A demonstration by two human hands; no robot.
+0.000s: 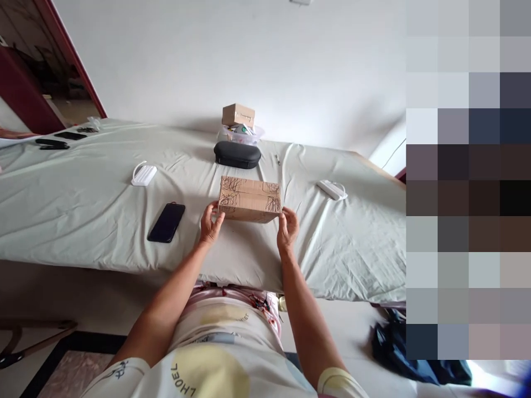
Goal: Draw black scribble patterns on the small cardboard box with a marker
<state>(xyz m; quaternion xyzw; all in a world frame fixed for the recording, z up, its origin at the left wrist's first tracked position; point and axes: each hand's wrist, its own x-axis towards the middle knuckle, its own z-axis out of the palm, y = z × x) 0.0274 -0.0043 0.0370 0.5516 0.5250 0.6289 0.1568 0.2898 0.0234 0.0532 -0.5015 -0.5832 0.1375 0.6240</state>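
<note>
A brown cardboard box with dark scribbles at its corners is held between my two hands over the cloth-covered table. My left hand grips its near left corner, thumb on the front face and fingers round the side. At the near right corner, my right hand pinches the box the same way. The box's near edge looks tilted up a little; whether its far edge touches the cloth I cannot tell. Left of my left hand lies a black smartphone. Just behind the box is a black hard case.
Behind the case stands a clear plastic tub with a smaller cardboard box above it. White corded devices lie at left and right. Dark items are at the far left. The pale cloth is wrinkled.
</note>
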